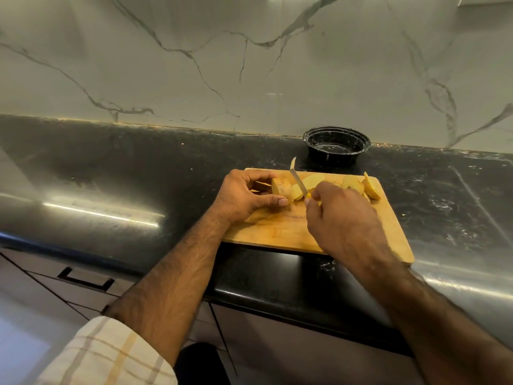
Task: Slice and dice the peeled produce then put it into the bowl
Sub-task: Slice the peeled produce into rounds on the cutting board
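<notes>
Near the centre of the frame, the right hand [341, 215] covers almost all of the knife handle [308, 195]; only a small yellow bit shows. It also hides part of the cut slices [313, 181] and the middle of the cutting board [388, 218]. The left hand [241, 195] hides the far side of the uncut produce piece [281, 186]; what kind of produce cannot be told. Both forearms are cut off by the lower edge. The worktop [111, 168] runs out of frame left and right.
</notes>
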The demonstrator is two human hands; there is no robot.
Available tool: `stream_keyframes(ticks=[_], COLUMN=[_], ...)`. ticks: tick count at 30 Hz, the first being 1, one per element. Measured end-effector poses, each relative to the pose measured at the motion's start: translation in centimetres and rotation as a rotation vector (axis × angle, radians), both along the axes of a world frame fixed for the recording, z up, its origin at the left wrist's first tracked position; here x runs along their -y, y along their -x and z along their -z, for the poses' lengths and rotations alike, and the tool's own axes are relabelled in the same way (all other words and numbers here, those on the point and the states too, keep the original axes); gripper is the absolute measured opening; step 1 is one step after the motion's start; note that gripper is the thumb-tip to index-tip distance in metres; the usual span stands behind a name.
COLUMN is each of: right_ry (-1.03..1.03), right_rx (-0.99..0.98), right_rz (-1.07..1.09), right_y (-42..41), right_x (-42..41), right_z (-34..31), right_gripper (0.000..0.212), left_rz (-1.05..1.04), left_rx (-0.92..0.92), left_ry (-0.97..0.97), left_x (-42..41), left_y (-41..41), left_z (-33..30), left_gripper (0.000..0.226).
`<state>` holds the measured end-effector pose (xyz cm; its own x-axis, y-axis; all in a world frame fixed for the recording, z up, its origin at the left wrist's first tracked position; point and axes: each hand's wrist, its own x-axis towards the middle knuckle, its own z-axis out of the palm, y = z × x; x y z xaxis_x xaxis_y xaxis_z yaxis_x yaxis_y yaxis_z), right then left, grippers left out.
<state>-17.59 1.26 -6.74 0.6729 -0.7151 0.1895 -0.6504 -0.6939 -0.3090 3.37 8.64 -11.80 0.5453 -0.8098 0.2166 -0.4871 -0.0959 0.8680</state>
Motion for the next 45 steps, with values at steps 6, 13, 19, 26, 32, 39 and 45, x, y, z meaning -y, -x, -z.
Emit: stream_keyframes(ticks=[6,13,19,26,32,39,45], right_ry=[0.001,-0.004,-0.044,-0.088,-0.096,-0.124,-0.15], right_rx=[-0.063,-0.044,-0.031,-0.056,-0.028,-0.093,-0.129], right_rz=[-0.051,-0.043,-0.048,-0.069,-0.066,-0.089,-0.064], right_y=[-0.8,-1.6,-2.6,-1.9,-2.8,-1.4,-2.6], right_x=[-0.5,-0.5,-0.4,-0.1,0.1,0.0,0.0], right_z=[-0.6,-0.5,-1.2,-1.2,-0.8,-0.3,0.1], right_gripper=[0.025,0.024,0.02,0.014,0.012,0.012,0.02], left_rz=[-0.008,-0.018,-0.012,-0.015,-0.012,-0.019,-0.012], left_rx=[0.011,0.01,0.01,0.027,0.047,0.053,0.072], left_ry=[0.018,0.027,0.035,0.021,0.035,0.014,0.011], left_x=[0.1,0.2,0.1,0.2,0.1,0.1,0.1], left_y=[0.1,0.1,0.2,0.2,0.3,0.1,0.4], left_z=[0.1,0.2,0.1,0.0,-0.1,0.0,-0.1], left_gripper=[0.062,0.063,0.063,0.064,0.057,0.065,0.069])
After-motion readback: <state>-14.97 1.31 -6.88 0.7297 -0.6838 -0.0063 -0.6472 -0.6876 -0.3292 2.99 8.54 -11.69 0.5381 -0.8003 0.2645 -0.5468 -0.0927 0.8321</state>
